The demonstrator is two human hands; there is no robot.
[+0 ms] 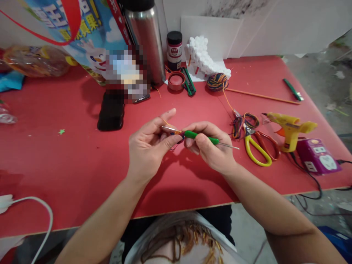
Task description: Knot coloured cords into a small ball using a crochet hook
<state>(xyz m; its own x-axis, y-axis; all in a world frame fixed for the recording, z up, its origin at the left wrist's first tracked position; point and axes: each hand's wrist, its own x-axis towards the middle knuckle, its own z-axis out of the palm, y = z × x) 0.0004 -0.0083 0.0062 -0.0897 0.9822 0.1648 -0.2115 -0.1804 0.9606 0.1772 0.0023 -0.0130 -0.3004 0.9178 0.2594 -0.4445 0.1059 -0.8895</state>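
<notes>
My right hand point(210, 145) is closed around the green handle of a crochet hook point(202, 138), whose metal shaft points left and whose thin tip sticks out to the right. Between the thumb and fingers of my left hand point(150, 145) is a small piece of dark multicoloured crochet work point(178, 137), partly hidden by the thumb. The hook's left end lies at this piece. An orange strand of yarn runs over my left index finger, which is stretched out. Both hands are close together above the red table point(110, 176).
Behind to the right lie a yarn ball point(217, 81), a tangled yarn bundle point(238, 126), scissors point(257, 148), a wooden stick point(264, 96) and a yellow glue gun point(291, 128) by a purple box point(316, 156). A phone point(111, 112), steel flask point(147, 44) and black-lidded jar point(174, 51) stand farther back.
</notes>
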